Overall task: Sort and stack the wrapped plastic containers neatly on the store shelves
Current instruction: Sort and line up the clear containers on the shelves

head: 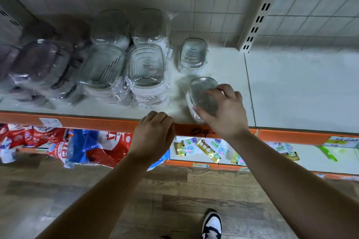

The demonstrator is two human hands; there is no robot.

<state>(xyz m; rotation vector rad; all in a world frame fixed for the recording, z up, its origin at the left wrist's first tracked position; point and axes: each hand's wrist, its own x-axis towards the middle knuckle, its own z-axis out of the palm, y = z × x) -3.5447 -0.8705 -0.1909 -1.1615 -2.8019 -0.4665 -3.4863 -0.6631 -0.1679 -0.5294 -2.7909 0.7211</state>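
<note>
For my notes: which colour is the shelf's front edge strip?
Orange; the edge strip shows best in head view.

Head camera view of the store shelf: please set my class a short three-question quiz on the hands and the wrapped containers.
1. True or false: the left hand holds a container.
2. Choose one. The clear container gripped by the right hand is: A, on the floor; B, near the front of the shelf, in front of the lone small container; C, on top of a tall stack.
3. Fill the gap: the dark-tinted containers stand to the ___ of the clear stacks.

Key: 1 false, it rests with curled fingers at the shelf's orange edge; 2 B; 3 left.
</note>
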